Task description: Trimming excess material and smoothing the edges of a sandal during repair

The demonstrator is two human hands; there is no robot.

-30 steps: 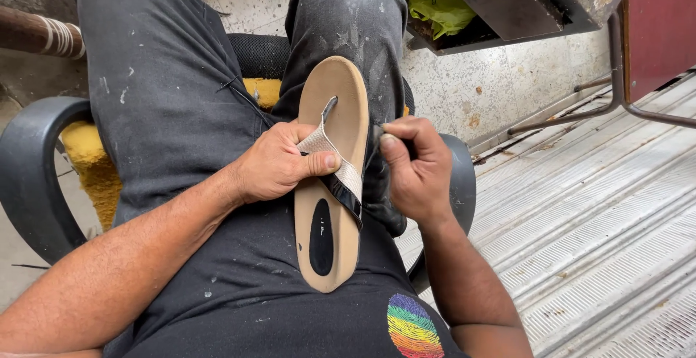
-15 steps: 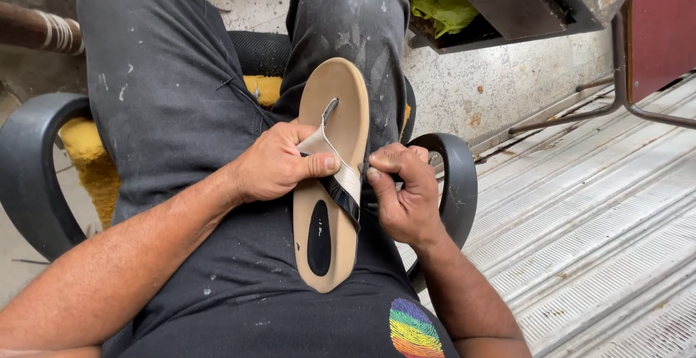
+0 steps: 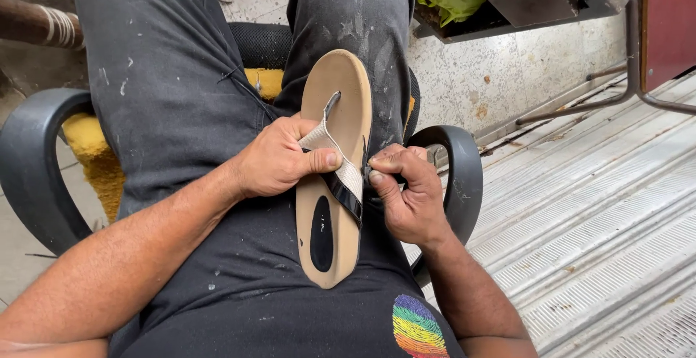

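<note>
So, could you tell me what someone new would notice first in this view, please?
The eye lands on the tan sandal lying on the person's lap at the centre. The left hand pins its pale strap with the thumb, while the right hand pinches the strap's end at the sole's right edge. A yellow cushion shows on the black chair at left.

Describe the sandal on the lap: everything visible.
The sandal is a tan thong type with a smooth, leather-like footbed, a black oval heel patch and a beige strap edged in black that runs to a toe post. It lies sole down along the person's lap, toe pointing away. The left hand presses the strap with its thumb; the right hand pinches the strap's end at the sandal's right edge.
</note>
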